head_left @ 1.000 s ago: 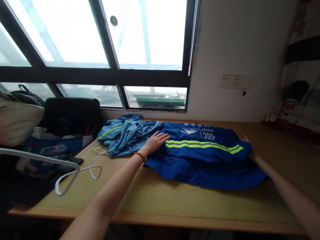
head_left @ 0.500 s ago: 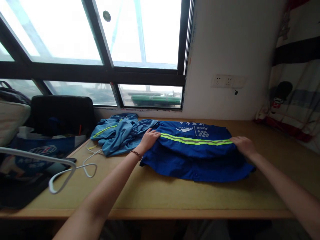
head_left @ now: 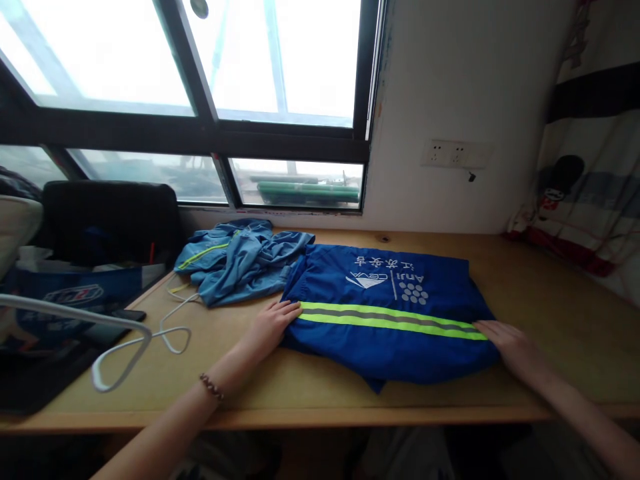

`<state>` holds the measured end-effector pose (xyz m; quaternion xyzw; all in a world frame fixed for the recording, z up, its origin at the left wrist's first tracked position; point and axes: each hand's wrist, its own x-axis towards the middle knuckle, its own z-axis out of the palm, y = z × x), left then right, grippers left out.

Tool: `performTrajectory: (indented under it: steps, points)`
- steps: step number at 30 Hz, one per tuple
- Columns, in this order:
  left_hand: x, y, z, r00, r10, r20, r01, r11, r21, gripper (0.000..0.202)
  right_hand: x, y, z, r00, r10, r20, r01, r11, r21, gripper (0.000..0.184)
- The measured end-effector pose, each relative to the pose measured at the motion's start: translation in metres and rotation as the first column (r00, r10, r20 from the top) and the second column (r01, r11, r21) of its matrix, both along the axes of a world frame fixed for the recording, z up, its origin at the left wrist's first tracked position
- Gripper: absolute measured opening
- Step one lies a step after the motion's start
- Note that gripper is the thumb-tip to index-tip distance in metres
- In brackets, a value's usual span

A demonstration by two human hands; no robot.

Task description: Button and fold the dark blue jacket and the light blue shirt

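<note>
Garment [head_left: 385, 312] of blue cloth stretches left to right between left hand [head_left: 270, 327] and right hand [head_left: 517, 348], each touching an edge; whether either grips, I cannot tell.

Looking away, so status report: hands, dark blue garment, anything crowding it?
Left hand, right hand at opposite ends of stripe. Dark blue garment on table. Crumpled lighter garment alongside, left.

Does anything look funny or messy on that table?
Yes: the light blue garment lies crumpled in a heap, while the dark blue garment beside it lies fairly flat. The dark one's lettering looks upside down from here, and a pointed corner sticks out at its near edge.
</note>
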<state>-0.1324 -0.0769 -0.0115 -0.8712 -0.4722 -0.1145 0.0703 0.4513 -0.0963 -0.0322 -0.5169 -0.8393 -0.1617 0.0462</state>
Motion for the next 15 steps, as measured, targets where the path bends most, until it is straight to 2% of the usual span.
performTrajectory:
  steps: [3,5,7,10,13,15]
  points:
    - [0.009,-0.004,0.011,0.999,-0.017,-0.027,0.016,1.0,-0.015,0.064,-0.008,0.001,0.018,1.0,-0.004,-0.008,0.003,0.996,-0.092,0.066]
    - [0.016,-0.01,0.018,0.997,-0.061,-0.042,0.06,0.998,-0.024,0.069,-0.017,-0.002,0.034,0.999,0.034,-0.005,-0.035,0.99,-0.137,0.082]
    - [0.02,-0.014,0.019,0.994,-0.098,-0.047,0.095,0.994,-0.057,0.072,-0.027,-0.006,0.042,0.996,0.089,-0.023,-0.092,0.977,-0.191,0.09]
    - [0.017,-0.017,0.012,0.994,-0.103,-0.025,0.099,0.987,-0.123,0.07,-0.032,-0.013,0.033,0.989,0.115,-0.09,-0.134,0.96,-0.245,0.079]
    - [0.008,-0.019,0.007,0.995,-0.097,-0.006,0.095,0.982,-0.163,0.06,-0.025,-0.02,0.015,0.989,0.084,-0.12,-0.109,0.97,-0.217,0.065]
    - [0.003,-0.021,0.008,0.995,-0.1,-0.01,0.097,0.981,-0.171,0.061,-0.018,-0.026,0.008,0.991,0.069,-0.114,-0.09,0.976,-0.199,0.066]
